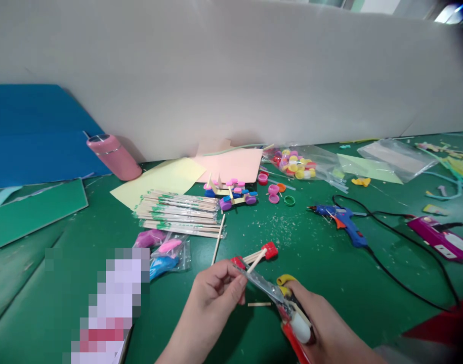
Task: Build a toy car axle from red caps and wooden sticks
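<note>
My left hand [218, 298] is closed, its thumb and fingertips pinching a thin wooden stick piece [257, 261] with red ends; the gripped part is partly hidden. A red cap-like block [269, 251] sits at the far end of the sticks. In my closed right hand [320, 316] is a pair of shears [267, 287] with grey metal blades and red and yellow handles. The blades reach up to the stick beside my left fingertips; whether they touch it I cannot tell. A short cut stick [259, 304] lies on the green table just below the blades.
Wrapped chopsticks [178, 215] and small wheeled models [233, 193] lie behind my hands. At right are a blue glue gun [341, 220] with a black cord and a purple box [442, 237]. A pink bottle [115, 156] and a bag of bottle caps [295, 164] stand near the wall.
</note>
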Demonstrator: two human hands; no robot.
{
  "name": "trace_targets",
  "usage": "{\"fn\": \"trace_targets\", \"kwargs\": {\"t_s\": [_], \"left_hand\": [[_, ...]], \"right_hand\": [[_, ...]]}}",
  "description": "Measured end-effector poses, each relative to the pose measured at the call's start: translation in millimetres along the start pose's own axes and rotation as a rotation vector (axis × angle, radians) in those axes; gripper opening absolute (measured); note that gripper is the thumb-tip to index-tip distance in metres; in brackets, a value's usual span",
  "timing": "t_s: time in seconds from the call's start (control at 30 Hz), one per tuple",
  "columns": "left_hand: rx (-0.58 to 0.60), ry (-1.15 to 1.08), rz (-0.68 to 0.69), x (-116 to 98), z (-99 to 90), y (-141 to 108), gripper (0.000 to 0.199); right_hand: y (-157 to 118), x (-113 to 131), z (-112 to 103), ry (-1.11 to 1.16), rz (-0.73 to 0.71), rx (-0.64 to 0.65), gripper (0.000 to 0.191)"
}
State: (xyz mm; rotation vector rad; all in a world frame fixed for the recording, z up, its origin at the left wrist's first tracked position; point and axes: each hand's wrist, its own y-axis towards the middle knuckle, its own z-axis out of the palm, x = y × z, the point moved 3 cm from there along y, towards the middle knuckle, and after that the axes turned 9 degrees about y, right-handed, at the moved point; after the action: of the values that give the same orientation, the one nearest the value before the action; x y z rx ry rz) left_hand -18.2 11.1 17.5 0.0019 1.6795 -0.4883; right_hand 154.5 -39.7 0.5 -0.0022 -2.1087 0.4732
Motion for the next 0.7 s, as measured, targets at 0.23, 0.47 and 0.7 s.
{"fn": "trace_targets", "kwargs": {"t_s": [0.23, 0.47, 0.7], "left_hand": [[0.105, -0.055, 0.017, 4.2, -1.2, -1.3, 0.026], [-0.011, 0.051, 0.048, -1.5, -0.8, -3.7, 0.026], [0.022, -0.271, 0.028, 3.3, -2.8, -3.3, 0.026]], "right_hand": [[-3.8, -0.8, -3.6, -0.019, -0.092, -0.115, 0.017], [-2.1, -7.5, 2.2, -0.030, -0.013, -0.024, 0.013], [-0.6, -3.7, -7.7, 0.053, -0.010, -0.075, 0.023]]}}
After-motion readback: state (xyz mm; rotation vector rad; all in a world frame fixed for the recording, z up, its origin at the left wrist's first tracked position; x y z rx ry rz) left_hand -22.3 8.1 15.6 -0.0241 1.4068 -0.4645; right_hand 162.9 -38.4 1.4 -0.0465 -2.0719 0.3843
